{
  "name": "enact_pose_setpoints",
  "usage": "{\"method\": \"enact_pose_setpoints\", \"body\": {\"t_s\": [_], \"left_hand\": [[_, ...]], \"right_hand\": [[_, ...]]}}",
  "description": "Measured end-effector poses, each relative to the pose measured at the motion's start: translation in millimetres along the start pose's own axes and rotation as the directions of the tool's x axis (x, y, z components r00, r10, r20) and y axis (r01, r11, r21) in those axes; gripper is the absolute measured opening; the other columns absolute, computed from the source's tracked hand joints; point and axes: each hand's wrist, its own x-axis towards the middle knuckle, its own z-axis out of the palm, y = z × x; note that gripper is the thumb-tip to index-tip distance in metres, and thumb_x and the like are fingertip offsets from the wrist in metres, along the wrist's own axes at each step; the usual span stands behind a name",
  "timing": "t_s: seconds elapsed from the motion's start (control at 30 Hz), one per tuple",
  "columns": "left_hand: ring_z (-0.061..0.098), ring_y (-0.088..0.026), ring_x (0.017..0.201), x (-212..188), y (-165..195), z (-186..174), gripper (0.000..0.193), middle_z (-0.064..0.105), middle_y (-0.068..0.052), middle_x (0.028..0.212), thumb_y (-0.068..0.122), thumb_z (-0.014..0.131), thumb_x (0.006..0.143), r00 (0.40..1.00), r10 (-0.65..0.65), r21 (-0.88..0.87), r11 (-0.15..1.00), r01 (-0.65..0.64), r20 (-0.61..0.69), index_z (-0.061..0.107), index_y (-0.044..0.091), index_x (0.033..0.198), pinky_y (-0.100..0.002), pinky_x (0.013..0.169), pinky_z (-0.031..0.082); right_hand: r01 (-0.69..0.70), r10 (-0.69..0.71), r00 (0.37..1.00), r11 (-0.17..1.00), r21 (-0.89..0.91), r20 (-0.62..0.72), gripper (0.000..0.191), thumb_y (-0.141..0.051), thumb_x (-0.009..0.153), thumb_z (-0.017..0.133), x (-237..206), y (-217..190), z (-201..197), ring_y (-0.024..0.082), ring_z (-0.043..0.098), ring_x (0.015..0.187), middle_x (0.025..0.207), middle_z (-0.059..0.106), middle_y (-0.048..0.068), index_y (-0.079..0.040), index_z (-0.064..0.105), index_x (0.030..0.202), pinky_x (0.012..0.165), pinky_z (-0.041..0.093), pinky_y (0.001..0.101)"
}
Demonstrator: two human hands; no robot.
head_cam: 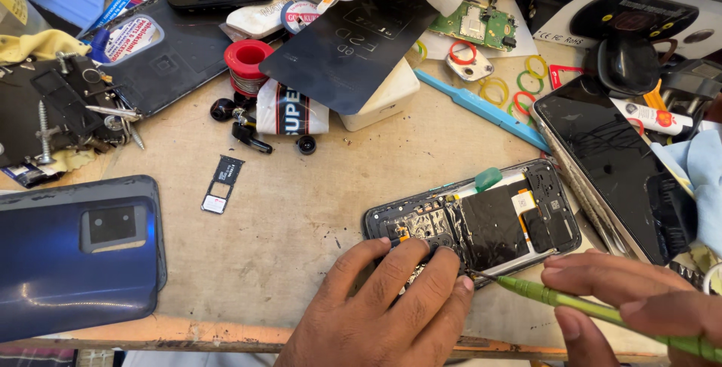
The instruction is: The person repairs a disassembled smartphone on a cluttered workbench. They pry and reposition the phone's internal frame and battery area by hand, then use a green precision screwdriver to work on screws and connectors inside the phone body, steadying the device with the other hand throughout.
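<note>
An opened smartphone [489, 220] lies back-up on the worn wooden bench, its dark shields and circuit parts exposed, with a small green pick wedged at its upper edge. My left hand [383, 307] presses on the phone's left end, fingers spread over the board. My right hand [639, 307] holds a green-handled tool [571, 303] whose thin tip touches the phone's lower edge near my left fingertips.
A blue phone back cover [75, 254] lies at left, a SIM tray [220, 183] beside it. Another phone with a dark screen [617, 164] sits at right. A blue plastic pry tool [481, 107], a red solder spool [247, 62], rubber bands, screws and circuit boards crowd the back.
</note>
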Motion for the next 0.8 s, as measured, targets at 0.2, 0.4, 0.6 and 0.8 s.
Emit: {"method": "enact_pose_setpoints", "body": {"t_s": [0.2, 0.4, 0.6, 0.8], "left_hand": [[0.064, -0.020, 0.122, -0.6, 0.7, -0.6, 0.013, 0.066, -0.003, 0.125, 0.023, 0.069, 0.102, 1.000, 0.000, -0.002, 1.000, 0.000, -0.010, 0.073, 0.016, 0.113, -0.044, 0.105, 0.049], [0.063, -0.021, 0.124, -0.4, 0.3, 0.6, 0.014, 0.066, -0.005, 0.127, 0.022, 0.067, 0.103, 1.000, 0.005, -0.011, 1.000, -0.005, -0.018, 0.074, 0.015, 0.114, -0.045, 0.106, 0.049], [0.063, -0.021, 0.125, -1.3, 1.3, 1.1, 0.015, 0.066, -0.005, 0.128, 0.022, 0.067, 0.104, 1.000, -0.002, -0.008, 1.000, 0.002, -0.018, 0.074, 0.015, 0.114, -0.045, 0.107, 0.049], [0.062, -0.020, 0.126, -1.7, 1.7, 1.3, 0.015, 0.066, -0.005, 0.128, 0.022, 0.066, 0.104, 1.000, -0.008, -0.018, 1.000, 0.008, -0.012, 0.074, 0.015, 0.115, -0.044, 0.108, 0.048]], "right_hand": [[0.216, -0.183, 0.960, 0.965, -0.148, 0.213, 0.039, -0.011, 0.079, 0.076, 11.4, 9.8, -14.2, 0.026, 0.077, 0.102, 0.097, 0.077, 0.007, -0.016, 0.044, 0.100, 0.111, 0.055, 0.0497], [0.260, -0.162, 0.941, 0.908, -0.329, 0.297, 0.031, -0.029, 0.072, 0.083, -3.7, 33.2, -21.8, 0.009, 0.072, 0.104, 0.102, 0.076, -0.010, -0.028, 0.063, 0.095, 0.109, 0.053, 0.0404], [0.255, -0.071, 0.925, 0.844, -0.472, 0.374, 0.032, -0.039, 0.060, 0.085, -3.3, 51.6, -22.0, 0.001, 0.070, 0.103, 0.101, 0.076, -0.017, -0.034, 0.079, 0.092, 0.107, 0.051, 0.0335], [0.264, -0.047, 0.913, 0.826, -0.498, 0.406, 0.032, -0.040, 0.061, 0.086, -3.9, 51.6, -26.4, 0.003, 0.071, 0.102, 0.100, 0.077, -0.016, -0.033, 0.079, 0.092, 0.106, 0.051, 0.0357]]}}
